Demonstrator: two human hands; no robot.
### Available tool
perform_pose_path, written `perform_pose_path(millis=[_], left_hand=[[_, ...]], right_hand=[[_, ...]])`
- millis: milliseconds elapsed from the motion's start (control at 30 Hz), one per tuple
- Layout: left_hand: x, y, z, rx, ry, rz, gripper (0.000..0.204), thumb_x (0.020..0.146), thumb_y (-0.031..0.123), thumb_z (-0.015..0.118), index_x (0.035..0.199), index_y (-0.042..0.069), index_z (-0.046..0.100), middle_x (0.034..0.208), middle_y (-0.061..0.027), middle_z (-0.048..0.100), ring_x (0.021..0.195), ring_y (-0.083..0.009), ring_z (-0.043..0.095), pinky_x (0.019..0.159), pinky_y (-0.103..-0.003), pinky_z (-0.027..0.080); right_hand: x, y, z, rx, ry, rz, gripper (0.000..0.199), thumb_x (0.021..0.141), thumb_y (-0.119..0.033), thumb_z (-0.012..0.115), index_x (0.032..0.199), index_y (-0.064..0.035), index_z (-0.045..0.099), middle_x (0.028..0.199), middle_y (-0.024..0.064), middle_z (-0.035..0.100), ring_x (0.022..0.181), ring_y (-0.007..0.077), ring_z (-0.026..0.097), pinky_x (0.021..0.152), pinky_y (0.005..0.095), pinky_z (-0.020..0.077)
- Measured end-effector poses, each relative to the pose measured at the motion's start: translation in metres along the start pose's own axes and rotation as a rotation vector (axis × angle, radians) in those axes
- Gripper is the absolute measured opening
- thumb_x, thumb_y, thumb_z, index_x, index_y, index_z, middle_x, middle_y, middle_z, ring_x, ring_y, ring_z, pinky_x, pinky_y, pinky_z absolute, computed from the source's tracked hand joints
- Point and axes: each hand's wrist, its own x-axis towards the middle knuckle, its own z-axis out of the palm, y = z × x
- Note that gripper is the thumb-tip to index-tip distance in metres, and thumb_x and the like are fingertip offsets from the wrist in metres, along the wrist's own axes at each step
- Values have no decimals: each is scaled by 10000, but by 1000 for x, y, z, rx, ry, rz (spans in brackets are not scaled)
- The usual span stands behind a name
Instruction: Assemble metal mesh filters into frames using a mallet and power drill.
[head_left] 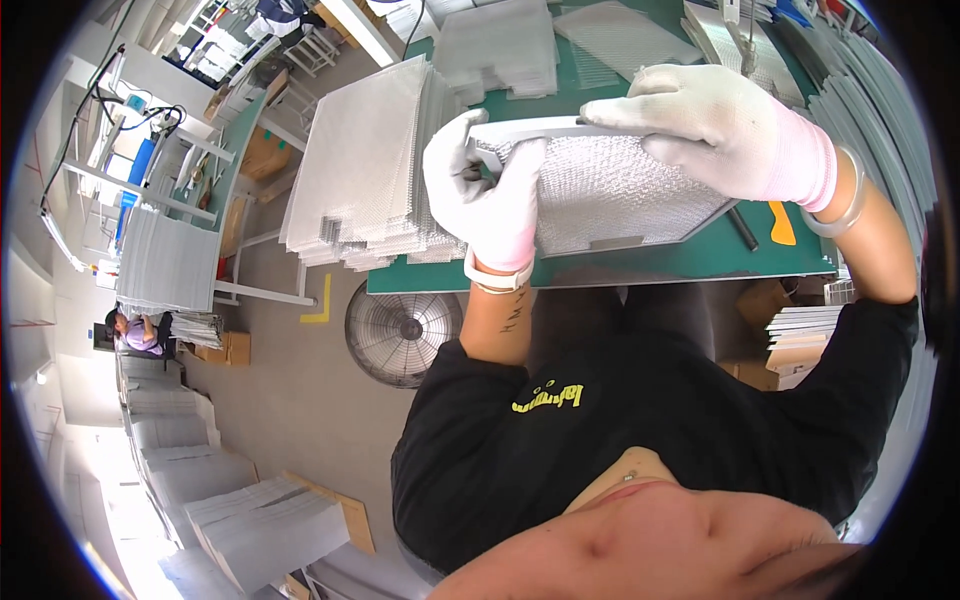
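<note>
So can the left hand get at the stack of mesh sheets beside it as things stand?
Probably not right away: the left hand is gripping the framed mesh filter's left end. The stack of mesh sheets lies just to its left, with nothing between them.

mesh panel [610,195] on table [700,255] | mesh stack [365,165] left of it | floor fan [400,335] below table edge
</note>
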Motion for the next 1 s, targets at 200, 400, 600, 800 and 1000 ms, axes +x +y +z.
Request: perform_pose_path(millis=[200, 400, 600, 800, 1000], left_hand=[[-2, 6, 3, 161, -32, -95, 444, 799, 69, 792, 1211, -13, 646, 1089, -47, 671, 792, -86, 553, 694, -220, 455], [6, -7, 0, 222, -17, 211, 340, 874, -9, 635, 1213, -19, 653, 1001, -56, 684, 755, -68, 552, 658, -204, 450], [6, -6, -14, -31, -144, -233, 359, 917, -41, 612, 1276, -47, 603, 1096, -93, 682, 958, -127, 623, 882, -274, 500], [5, -18, -18, -187, -174, -43, 385, 894, -101, 591, 1266, -2, 572, 1114, -92, 638, 961, -126, 602, 864, -256, 486], [4, -25, -19, -90, -356, 147, 411, 898, -95, 463, 1296, 3, 486, 1152, -108, 564, 1030, -161, 549, 946, -304, 437]], right_hand=[[0, 2, 0, 18, 9, 32, 504, 799, 34, 568, 1294, -35, 628, 989, 195, 637, 963, 357, 616, 901, 407, 489], [3, 6, 0, -4, 15, -31, 507, 796, 45, 573, 1295, -31, 631, 963, 201, 631, 930, 359, 620, 880, 400, 498], [4, 7, 5, -63, 28, -80, 479, 821, 53, 601, 1291, -33, 630, 888, 179, 601, 844, 343, 610, 814, 395, 505], [4, 9, 5, -96, 40, -119, 470, 828, 38, 619, 1291, -42, 630, 863, 165, 589, 820, 325, 606, 794, 393, 503], [-2, 11, 0, -328, 125, -214, 448, 845, -10, 622, 1287, -79, 646, 934, 134, 618, 901, 295, 615, 842, 384, 506]])
